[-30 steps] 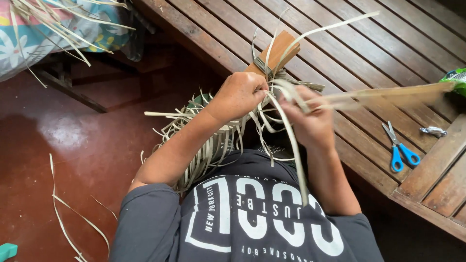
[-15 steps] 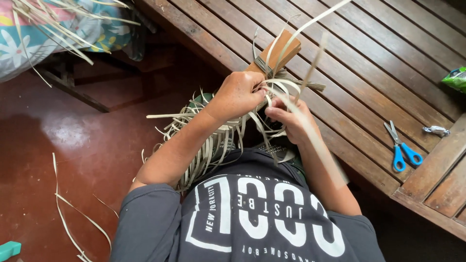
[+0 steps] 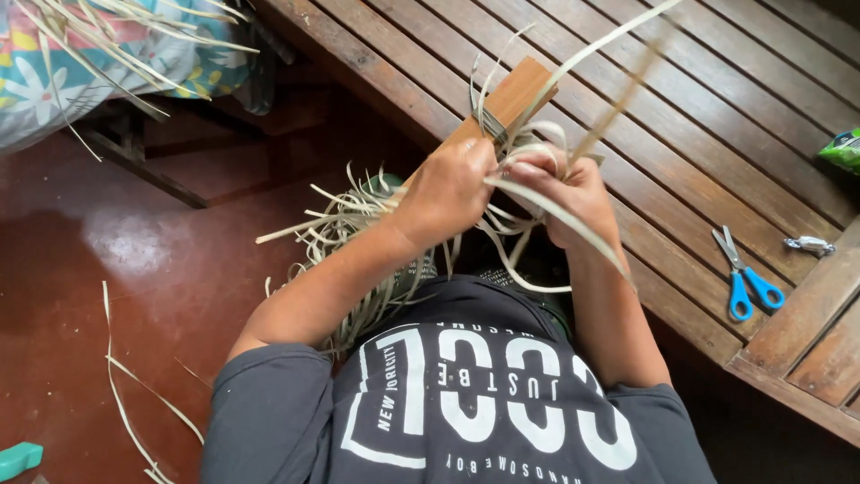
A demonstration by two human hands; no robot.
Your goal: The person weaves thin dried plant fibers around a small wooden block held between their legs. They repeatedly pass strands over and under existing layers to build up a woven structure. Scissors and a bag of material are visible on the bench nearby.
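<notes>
**At centre frame, two hands work pale strips around a wooden block**

At the right edge of the frame, a small green packet (image 3: 844,149) lies on the slatted wooden bench (image 3: 681,116), with a small silver wrapper (image 3: 809,244) below it and blue-handled scissors (image 3: 745,273) near the bench's lower edge.

In the centre, the wooden block (image 3: 511,97) stands tilted, wrapped by thin pale strips (image 3: 528,148). The left hand (image 3: 443,188) is closed around the block and strips. The right hand (image 3: 564,193) pinches a strip that bends down past the wrist; other strips rise blurred toward the upper right. A loose bundle (image 3: 345,224) of strips fans out below the left forearm.

The bench edge runs diagonally from the top centre to the lower right. The red floor (image 3: 116,287) at the left lies open, with stray strips (image 3: 134,403) on it. A floral cloth (image 3: 98,63) fills the upper left.
</notes>
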